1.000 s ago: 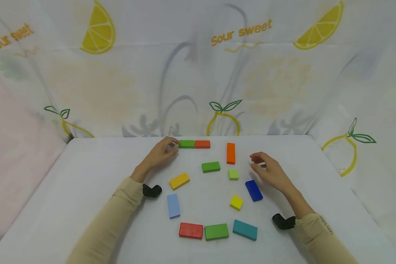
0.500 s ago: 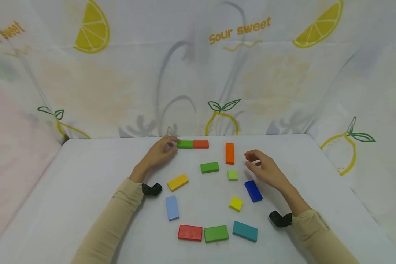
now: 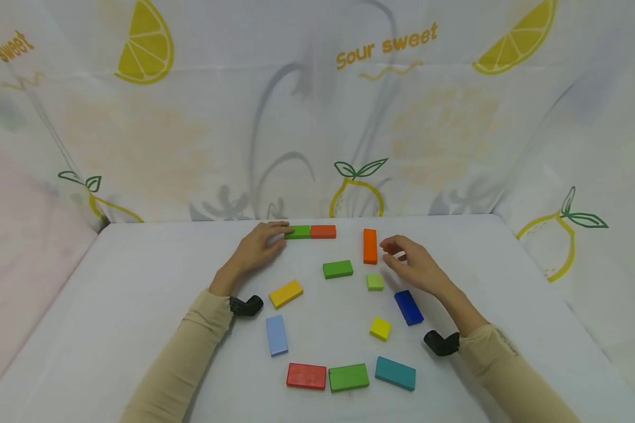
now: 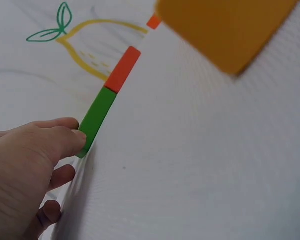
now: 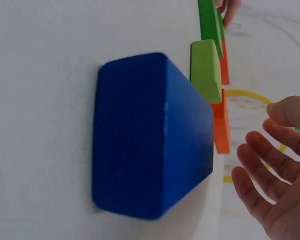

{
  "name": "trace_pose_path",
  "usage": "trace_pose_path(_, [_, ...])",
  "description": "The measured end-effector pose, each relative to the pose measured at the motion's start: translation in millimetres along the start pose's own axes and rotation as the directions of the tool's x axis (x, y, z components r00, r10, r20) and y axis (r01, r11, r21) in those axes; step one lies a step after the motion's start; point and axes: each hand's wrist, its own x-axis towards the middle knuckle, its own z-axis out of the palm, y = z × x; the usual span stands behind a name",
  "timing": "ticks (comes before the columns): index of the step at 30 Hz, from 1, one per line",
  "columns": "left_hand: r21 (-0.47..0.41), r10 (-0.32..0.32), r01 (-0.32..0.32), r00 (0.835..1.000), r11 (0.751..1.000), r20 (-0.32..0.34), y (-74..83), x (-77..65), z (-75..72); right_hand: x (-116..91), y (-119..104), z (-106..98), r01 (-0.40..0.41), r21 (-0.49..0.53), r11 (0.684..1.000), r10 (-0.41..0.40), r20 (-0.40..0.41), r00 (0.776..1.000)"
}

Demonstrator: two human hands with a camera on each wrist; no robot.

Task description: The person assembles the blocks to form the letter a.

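My left hand [image 3: 258, 244] reaches to the far edge of the table, its fingertips touching the left end of a green block [image 3: 300, 232]. In the left wrist view that green block [image 4: 97, 117] lies end to end with a red-orange block [image 4: 123, 70]. Loosely bent and holding nothing, my right hand [image 3: 412, 263] is just right of an upright-lying orange block [image 3: 370, 247]. The right wrist view shows this hand's fingers [image 5: 270, 150] spread apart, with a dark blue block [image 5: 140, 135] large in front of the camera.
Nearer me on the white table [image 3: 137, 329] lie a second green block [image 3: 338, 269], a small lime block [image 3: 374, 282], an amber block [image 3: 286, 294], a light blue block [image 3: 277, 336] and a yellow cube [image 3: 380, 329]. Red [image 3: 306, 376], green [image 3: 349, 377] and teal [image 3: 395, 373] blocks line the front.
My right hand has moved left, closer to the orange block. The left hand's fingertips have come slightly over the green block's end. The blocks stay where they were.
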Motion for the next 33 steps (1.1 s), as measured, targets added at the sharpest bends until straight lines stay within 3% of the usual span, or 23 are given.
trace_pose_path(7, [-0.017, 0.021, -0.021, 1.0, 1.0, -0.021, 2.3, 1.0, 4.4, 9, -6, 6, 0.037, -0.007, 0.999, -0.037, 0.034, 0.999])
trace_pose_path(14, [-0.039, 0.001, -0.002, 1.0, 0.999, -0.017, 5.4, 0.6, 8.7, 18, -11, 11, 0.085, -0.032, 0.996, -0.083, 0.052, 0.995])
trace_pose_path(21, [-0.052, 0.006, -0.007, 1.0, 0.999, -0.026, 3.6, 1.9, 7.8, 21, -12, 7, 0.086, -0.076, 0.993, -0.081, 0.066, 0.995])
trace_pose_path(26, [-0.077, -0.011, 0.008, 0.999, 0.997, -0.039, -1.1, 1.2, 2.2, 19, -9, -1, 0.035, -0.084, 0.996, -0.02, 0.172, 0.985])
trace_pose_path(33, [-0.135, 0.027, -0.03, 0.999, 0.99, -0.021, -1.6, -0.1, -5.6, 3, -7, -5, -0.054, -0.077, 0.996, 0.076, 0.322, 0.944])
